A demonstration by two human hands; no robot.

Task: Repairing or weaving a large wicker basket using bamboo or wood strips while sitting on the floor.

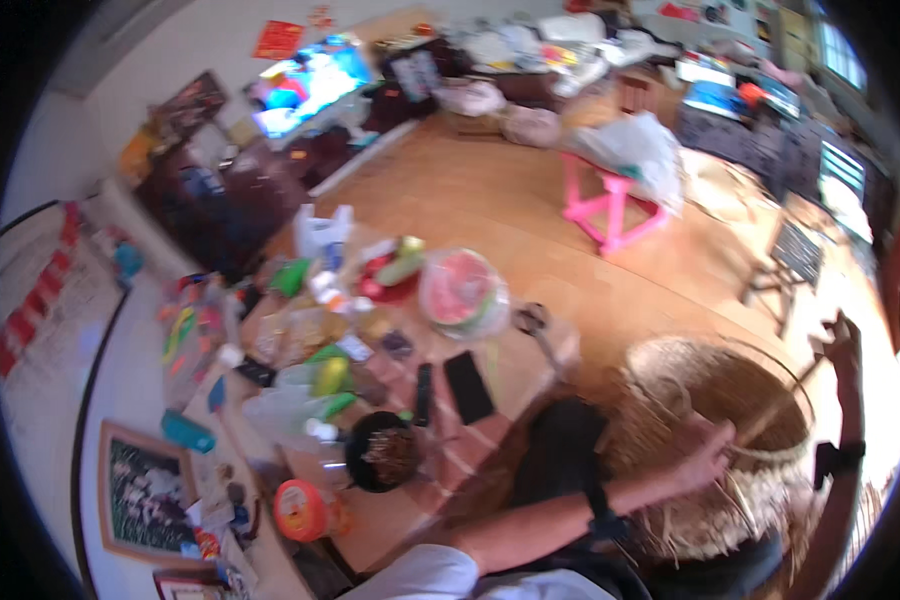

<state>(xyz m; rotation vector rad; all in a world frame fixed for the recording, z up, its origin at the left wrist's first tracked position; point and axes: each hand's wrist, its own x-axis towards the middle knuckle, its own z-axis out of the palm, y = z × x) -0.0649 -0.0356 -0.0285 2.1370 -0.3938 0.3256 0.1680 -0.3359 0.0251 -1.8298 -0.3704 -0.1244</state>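
A large woven straw basket (pixel 660 400) rests by my legs at the lower right, its wide mouth tilted up and loose straw fringing its side. My left hand (pixel 705 457) is closed at the near rim, fingers wrapped round the straw there. Off to the right, my right hand (pixel 843 340) is raised beyond the rim, its fingers pinched together. A pale straw strand (pixel 782 402) stretches from that hand back across the basket's mouth toward the left hand. Motion blur hides the finer weave and the exact fingertips.
A low table (pixel 370 535) on the left carries a black bowl (pixel 382 452), a dark phone (pixel 468 388), a cut watermelon (pixel 460 290) in plastic and scissors (pixel 532 320). Farther off stand a pink stool (pixel 615 215) and a small dark stool (pixel 795 255).
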